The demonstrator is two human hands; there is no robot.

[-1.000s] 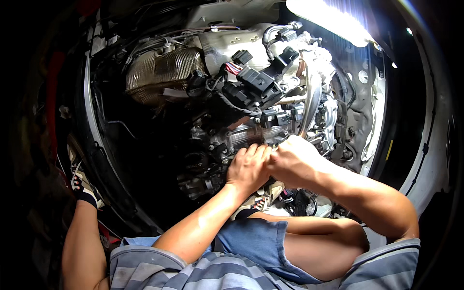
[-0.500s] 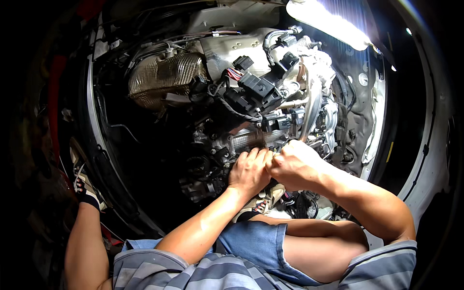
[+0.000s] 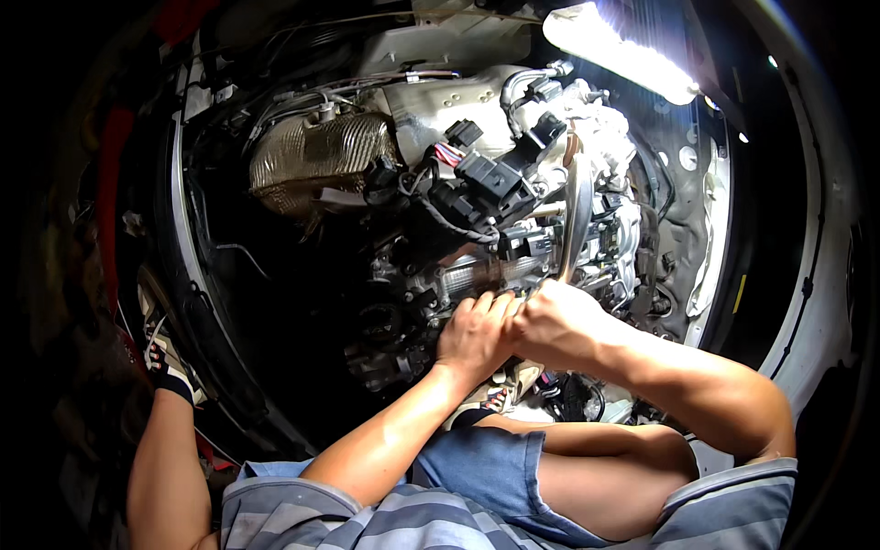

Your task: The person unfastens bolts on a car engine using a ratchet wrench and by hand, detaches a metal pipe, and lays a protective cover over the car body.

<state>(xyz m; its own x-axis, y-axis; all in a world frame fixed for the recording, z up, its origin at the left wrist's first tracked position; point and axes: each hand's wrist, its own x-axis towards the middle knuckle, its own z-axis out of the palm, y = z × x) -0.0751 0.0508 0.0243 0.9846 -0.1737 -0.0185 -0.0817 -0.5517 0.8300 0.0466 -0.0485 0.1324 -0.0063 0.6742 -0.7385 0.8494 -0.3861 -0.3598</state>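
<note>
My right hand (image 3: 555, 321) is closed in a fist around the lower end of a long, shiny, slightly curved metal bar (image 3: 577, 215). The bar rises from the fist over the right side of the car engine (image 3: 458, 275). Pressed against that fist, my left hand (image 3: 478, 332) has its fingers curled over at the near edge of the engine. What lies under those fingers is hidden. Just beyond both hands is a ribbed silver metal part (image 3: 481, 272), and farther off black plug connectors (image 3: 495, 179) hang on a cable loom.
A bright work lamp (image 3: 623, 53) shines from the far right. A crinkled heat shield (image 3: 321, 160) covers the engine's far left. My shoes (image 3: 165, 367) stand inside the bay, and a dark gap lies left of the engine. Loose wiring (image 3: 573, 394) sits beneath my right forearm.
The metal bar's upper part has swung left across the engine, and my right fist has turned slightly with it. My left hand stays beside it. The whole view has shifted slightly.
</note>
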